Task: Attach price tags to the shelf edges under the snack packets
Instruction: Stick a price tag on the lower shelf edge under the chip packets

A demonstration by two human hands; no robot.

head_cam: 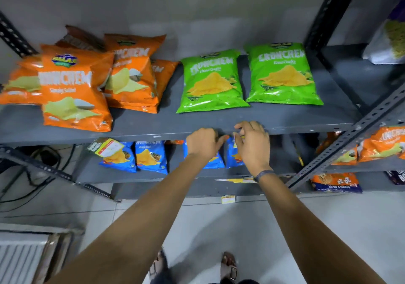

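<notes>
Two green snack packets (212, 82) (283, 74) lie on the grey top shelf, and orange packets (74, 90) are piled to their left. Both my hands press against the shelf's front edge (131, 138) below the left green packet. My left hand (205, 144) is curled against the edge. My right hand (252, 143) pinches something small and yellow at the edge; most of it is hidden by the fingers. A yellow and red price tag (108, 149) hangs from the same edge below the orange packets.
Blue packets (151, 155) stand on the lower shelf behind my hands. More orange packets (381, 144) sit at the right beyond a slotted metal upright (350, 134). Yellow tags (228, 198) show on lower shelf edges. Cables lie on the floor at left.
</notes>
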